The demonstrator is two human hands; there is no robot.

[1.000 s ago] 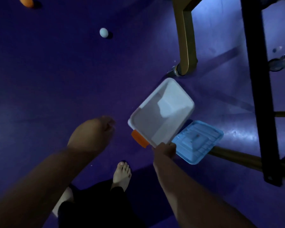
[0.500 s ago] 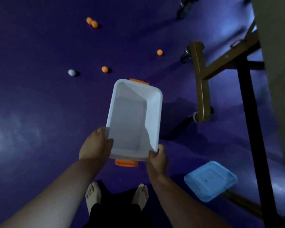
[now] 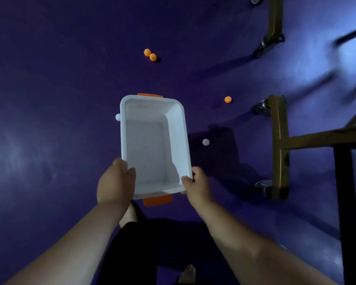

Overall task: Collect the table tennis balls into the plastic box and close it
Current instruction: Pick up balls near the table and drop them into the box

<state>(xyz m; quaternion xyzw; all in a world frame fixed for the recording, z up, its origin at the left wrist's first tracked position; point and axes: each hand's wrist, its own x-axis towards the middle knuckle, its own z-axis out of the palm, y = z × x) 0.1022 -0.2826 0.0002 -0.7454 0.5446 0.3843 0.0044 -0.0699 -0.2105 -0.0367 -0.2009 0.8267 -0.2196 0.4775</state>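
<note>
Head view showed the plastic box (image 3: pixel 153 145) held in the air above the purple floor (image 3: pixel 49 120), in front of the person and over the bare feet (image 3: pixel 130 212). The left hand (image 3: pixel 115 185) was closed around the near left corner, with the thumb over the rim, and the right hand (image 3: pixel 196 187) pinched the near right corner with its fingers tight on the edge — so both hands were holding the box and neither was free. The box was open and upright, its mouth facing up toward the camera, and it was empty inside; no lid was visible in this view. Its long axis ran away from the person, almost straight ahead with a small lean to the left at the far end, and one orange latch (image 3: pixel 157 199) sat at the near short side and another orange latch (image 3: pixel 150 95) at the far short side. The step in hand seemed to be the carrying of the box toward the balls, since none was collected yet. Two orange balls (image 3: pixel 150 54) lay touching each other well ahead, one orange ball (image 3: pixel 228 99) lay to the right near a caster wheel (image 3: pixel 262 105) of the brown frame (image 3: pixel 277 145), one white ball (image 3: pixel 206 142) lay just right of the box, and another white ball (image 3: pixel 117 117) showed partly at its left wall. The next move probably called for lowering the box to the floor near the balls and freeing one hand — then picking the balls one by one.
</note>
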